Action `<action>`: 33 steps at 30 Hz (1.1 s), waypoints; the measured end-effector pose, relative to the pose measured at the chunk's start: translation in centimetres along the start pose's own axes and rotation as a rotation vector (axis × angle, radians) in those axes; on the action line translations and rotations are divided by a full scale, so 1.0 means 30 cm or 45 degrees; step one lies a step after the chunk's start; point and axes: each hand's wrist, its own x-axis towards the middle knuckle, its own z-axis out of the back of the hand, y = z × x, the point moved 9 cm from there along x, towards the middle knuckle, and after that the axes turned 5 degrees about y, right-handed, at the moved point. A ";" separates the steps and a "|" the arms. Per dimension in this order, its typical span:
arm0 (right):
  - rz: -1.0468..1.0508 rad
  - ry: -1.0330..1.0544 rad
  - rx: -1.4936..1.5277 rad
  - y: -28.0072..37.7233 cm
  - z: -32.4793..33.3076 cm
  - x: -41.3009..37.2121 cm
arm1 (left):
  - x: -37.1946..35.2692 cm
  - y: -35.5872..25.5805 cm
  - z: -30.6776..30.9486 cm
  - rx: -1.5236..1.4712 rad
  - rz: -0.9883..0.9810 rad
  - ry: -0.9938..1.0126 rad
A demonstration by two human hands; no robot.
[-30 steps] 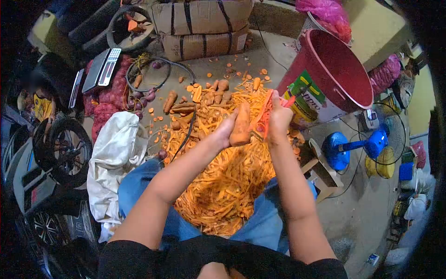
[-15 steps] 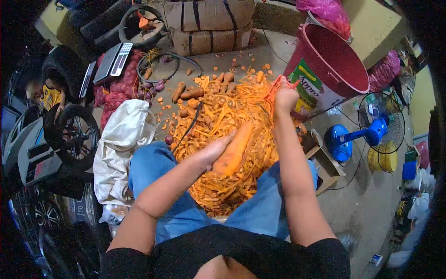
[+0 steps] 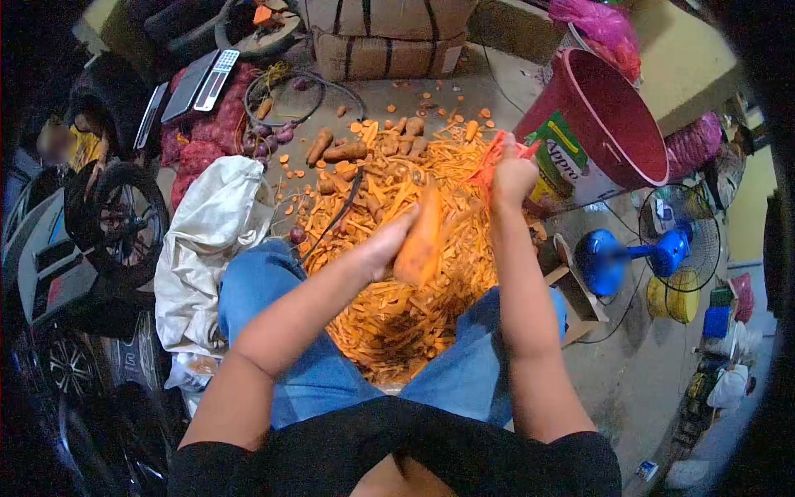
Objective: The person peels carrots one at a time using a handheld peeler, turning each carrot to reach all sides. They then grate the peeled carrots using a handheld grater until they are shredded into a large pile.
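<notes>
My left hand (image 3: 392, 244) is closed around a large peeled carrot (image 3: 421, 248), tilted with its far end pointing away from me. In my right hand (image 3: 515, 176), a fist, is an orange-red plastic tool (image 3: 487, 168) that looks like a peeler; its working edge is hard to make out. The tool is apart from the carrot. Below both hands spreads a big heap of carrot peelings (image 3: 389, 319) between my knees. Unpeeled carrots (image 3: 345, 151) lie at its far side. A thin black strap or cable (image 3: 348, 207) crosses the heap's left part.
A tall red bucket (image 3: 596, 137) leans beyond my right hand. At the right stand a blue fan (image 3: 603, 261) and an open cardboard box (image 3: 577, 298). White sacking (image 3: 207, 248), onion bags (image 3: 199, 178) and a motorcycle wheel (image 3: 128, 228) are leftward. Another person (image 3: 87, 147) is at far left.
My left hand has lifted the carrot slightly and turned it more upright. My right hand has shifted a little down and right with the tool. The whole view has tilted slightly.
</notes>
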 end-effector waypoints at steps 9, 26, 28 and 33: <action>0.113 0.246 -0.238 0.130 -0.134 -0.192 | 0.034 0.003 0.077 0.026 -0.085 -0.006; 0.028 -0.050 -0.124 -0.215 0.026 0.132 | 0.002 0.076 -0.042 0.212 0.084 0.148; -0.012 -0.022 -0.140 -0.073 0.018 0.066 | 0.008 0.048 -0.001 0.125 0.111 0.070; 0.237 0.420 -0.155 0.228 -0.138 -0.329 | 0.071 0.016 0.053 -0.287 0.016 0.091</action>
